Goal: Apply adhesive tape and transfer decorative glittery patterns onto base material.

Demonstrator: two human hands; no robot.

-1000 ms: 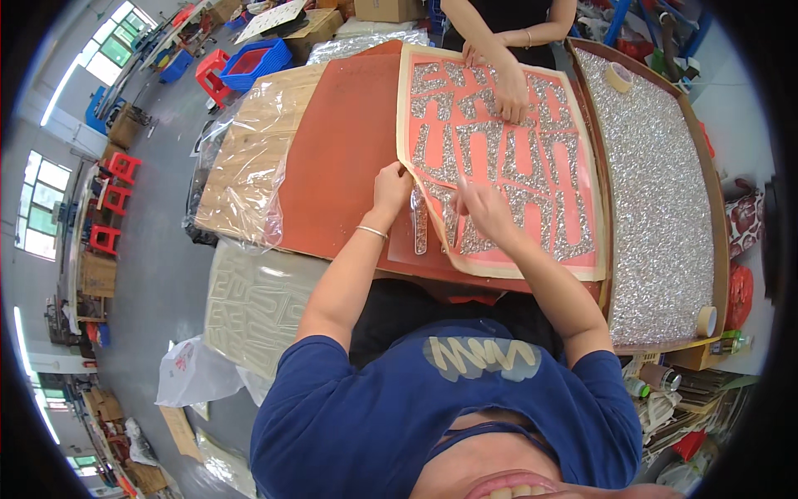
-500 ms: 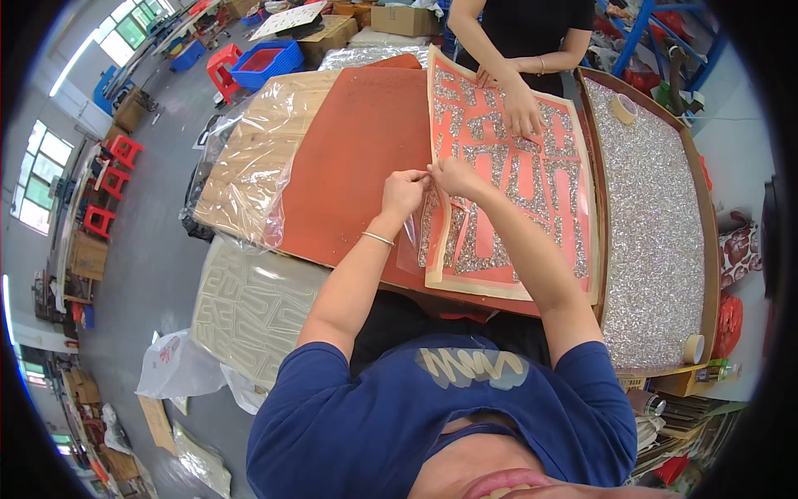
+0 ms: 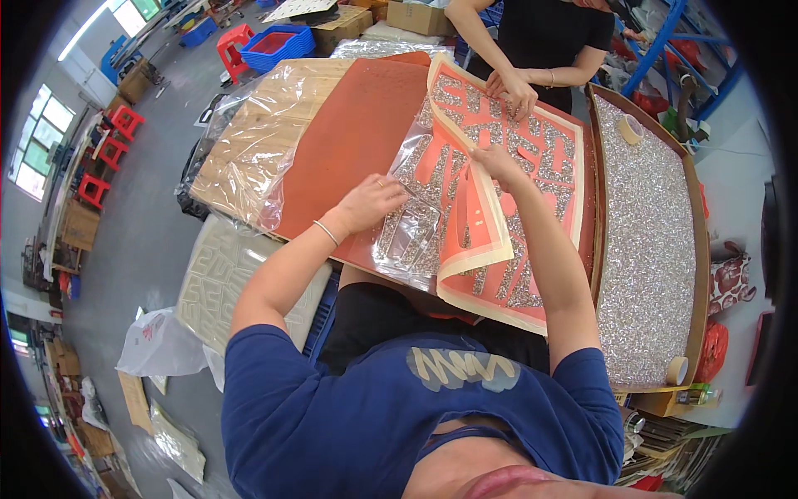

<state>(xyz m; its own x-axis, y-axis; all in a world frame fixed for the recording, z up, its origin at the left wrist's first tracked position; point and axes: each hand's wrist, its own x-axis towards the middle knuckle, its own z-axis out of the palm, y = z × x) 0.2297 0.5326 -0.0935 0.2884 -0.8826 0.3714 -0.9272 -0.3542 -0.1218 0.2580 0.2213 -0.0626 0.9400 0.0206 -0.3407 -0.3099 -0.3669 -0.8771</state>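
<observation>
A pink cut-out sheet with a cream border [image 3: 509, 309] lies on the red-brown table, its left part lifted and folded over to the right. My right hand [image 3: 497, 165] is closed on the lifted edge. Under the raised part, a clear plastic film [image 3: 406, 264] carries silver glitter shapes [image 3: 397, 231]. My left hand [image 3: 372, 202] rests on the film's left side, fingers stretched out over the glitter shapes. More glitter shows through the cut-outs on the right. Across the table, another person's hands [image 3: 514, 93] touch the sheet's far side.
A long glitter panel in a brown frame [image 3: 652, 249] stands at the right, with tape rolls [image 3: 630, 130] on it. Plastic-wrapped wooden board [image 3: 249, 150] lies left of the red-brown surface [image 3: 353, 125]. A pale moulded panel [image 3: 218, 274] sits lower left. Blue crates [image 3: 278, 48] stand behind.
My right hand has drawn the sheet's left edge up and rightward, baring film and glitter. My left hand has left the edge and moved down-left onto the film. The other person's hands have drawn together.
</observation>
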